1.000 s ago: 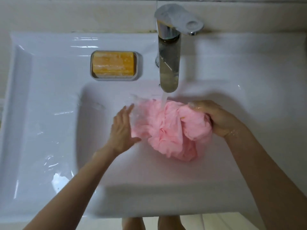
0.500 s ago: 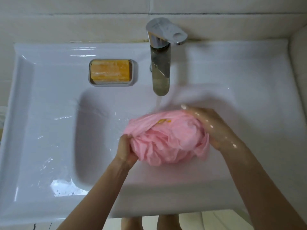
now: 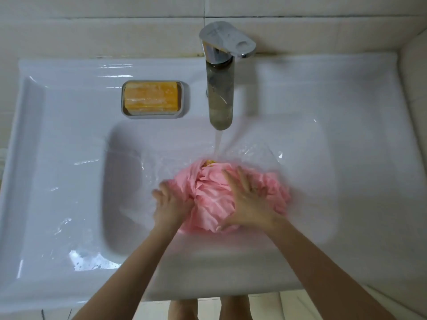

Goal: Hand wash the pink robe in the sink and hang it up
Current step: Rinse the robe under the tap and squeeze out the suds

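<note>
The pink robe lies bunched into a wet ball in the basin of the white sink, right under the running water. A small yellow patch shows at its far edge. My left hand grips the robe's left side with curled fingers. My right hand lies flat on top of the bundle, fingers spread and pressing down. The robe's underside is hidden.
A chrome faucet stands at the back centre with water streaming down. An orange soap bar rests in a grey dish left of the faucet. Water puddles on the sink's left ledge. Tiled wall runs behind, and bare legs show below the sink's front edge.
The robe bundle has dropped lower into the basin. My right hand has come from its right side onto its top, now flat. My left hand still holds the left side.
</note>
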{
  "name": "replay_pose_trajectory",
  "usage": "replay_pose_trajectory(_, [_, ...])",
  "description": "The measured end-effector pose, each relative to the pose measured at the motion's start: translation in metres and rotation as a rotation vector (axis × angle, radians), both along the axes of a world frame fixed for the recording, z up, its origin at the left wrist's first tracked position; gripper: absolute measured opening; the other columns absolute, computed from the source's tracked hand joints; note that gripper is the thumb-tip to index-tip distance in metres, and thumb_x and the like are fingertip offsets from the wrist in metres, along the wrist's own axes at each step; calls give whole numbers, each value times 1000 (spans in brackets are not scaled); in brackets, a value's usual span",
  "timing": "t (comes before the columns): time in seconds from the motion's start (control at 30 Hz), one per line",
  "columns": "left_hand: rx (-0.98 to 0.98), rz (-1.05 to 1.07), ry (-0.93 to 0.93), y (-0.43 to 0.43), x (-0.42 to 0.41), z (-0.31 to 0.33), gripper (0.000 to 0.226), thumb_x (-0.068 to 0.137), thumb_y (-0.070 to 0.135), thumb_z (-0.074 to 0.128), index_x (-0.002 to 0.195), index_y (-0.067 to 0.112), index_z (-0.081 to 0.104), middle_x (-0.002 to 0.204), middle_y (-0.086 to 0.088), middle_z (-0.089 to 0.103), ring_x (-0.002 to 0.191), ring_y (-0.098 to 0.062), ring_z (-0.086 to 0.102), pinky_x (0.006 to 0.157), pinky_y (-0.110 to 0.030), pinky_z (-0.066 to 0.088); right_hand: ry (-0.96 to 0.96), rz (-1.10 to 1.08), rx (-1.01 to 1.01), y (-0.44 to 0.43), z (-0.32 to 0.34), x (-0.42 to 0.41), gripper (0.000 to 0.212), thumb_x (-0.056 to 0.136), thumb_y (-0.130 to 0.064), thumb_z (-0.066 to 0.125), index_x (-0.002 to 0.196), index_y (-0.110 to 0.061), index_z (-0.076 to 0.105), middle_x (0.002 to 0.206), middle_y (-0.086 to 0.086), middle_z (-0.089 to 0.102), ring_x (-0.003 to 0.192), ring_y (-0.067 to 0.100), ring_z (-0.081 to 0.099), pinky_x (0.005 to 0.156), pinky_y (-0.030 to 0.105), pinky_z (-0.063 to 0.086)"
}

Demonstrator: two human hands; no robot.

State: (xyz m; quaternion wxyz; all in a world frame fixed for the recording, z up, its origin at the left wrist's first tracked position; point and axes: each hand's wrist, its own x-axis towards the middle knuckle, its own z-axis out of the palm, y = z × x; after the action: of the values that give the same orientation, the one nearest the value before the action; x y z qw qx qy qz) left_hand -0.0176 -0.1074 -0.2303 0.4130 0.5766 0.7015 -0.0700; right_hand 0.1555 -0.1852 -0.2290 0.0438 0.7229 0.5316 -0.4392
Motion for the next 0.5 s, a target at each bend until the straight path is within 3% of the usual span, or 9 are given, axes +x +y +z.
replay_pose_trajectory(0.07, [295,-425,191,8,-8,3,104,74,41,72,151,18,6,153,-16,8,138,-37,19,102,-57,30,-156,57,-26,0,-25,-10,138,56,-68,74,146,-30,-23,152,10,-32,141,40,-20,105,72,0])
replay_pose_trajectory(0.13, [280,-690,128,18,-7,-3,117,68,56,69,150,28,-10,157,-8,-16,144,-36,-7,107,-67,15,-273,6,89,7,-38,-18,135,52,-61,80,151,-25,-3,156,21,5,140,47,13,104,72,10])
replay_pose_trajectory(0.2, [176,-876,105,19,3,-17,129,59,64,71,146,35,-21,155,-7,-24,144,-33,-12,107,-67,13,-375,-14,206,14,-46,-19,118,56,-50,82,149,-23,16,139,18,40,123,43,41,104,69,25])
replay_pose_trajectory(0.27, [214,-922,102,13,12,-36,121,65,57,71,145,38,-17,156,-14,-7,142,-34,9,103,-58,30,-356,23,228,16,-45,-20,85,79,-39,64,149,-22,17,139,10,40,126,34,38,111,55,20])
replay_pose_trajectory(0.3, [255,-904,88,8,16,-41,110,70,50,69,146,38,-9,153,-17,9,135,-36,23,96,-53,38,-338,29,198,14,-48,-21,79,82,-35,60,148,-20,20,140,8,41,127,31,38,112,49,18])
replay_pose_trajectory(0.37, [323,-835,22,2,20,-48,88,73,37,67,141,35,10,134,-17,36,116,-37,41,81,-46,45,-292,-22,274,10,-51,-22,78,72,-30,72,140,-13,38,130,12,52,122,32,47,112,48,23])
replay_pose_trajectory(0.43, [367,-788,5,-3,19,-54,75,71,29,66,133,27,24,117,-15,47,103,-37,49,69,-43,47,-223,-89,358,7,-54,-25,55,71,-24,75,120,-8,56,111,14,63,106,33,59,102,48,39])
replay_pose_trajectory(0.5, [419,-767,50,-8,17,-63,72,73,28,66,134,22,29,118,-17,50,103,-37,52,69,-42,50,-227,-99,342,7,-54,-27,33,83,-22,63,114,-11,58,108,12,63,103,31,60,94,41,44])
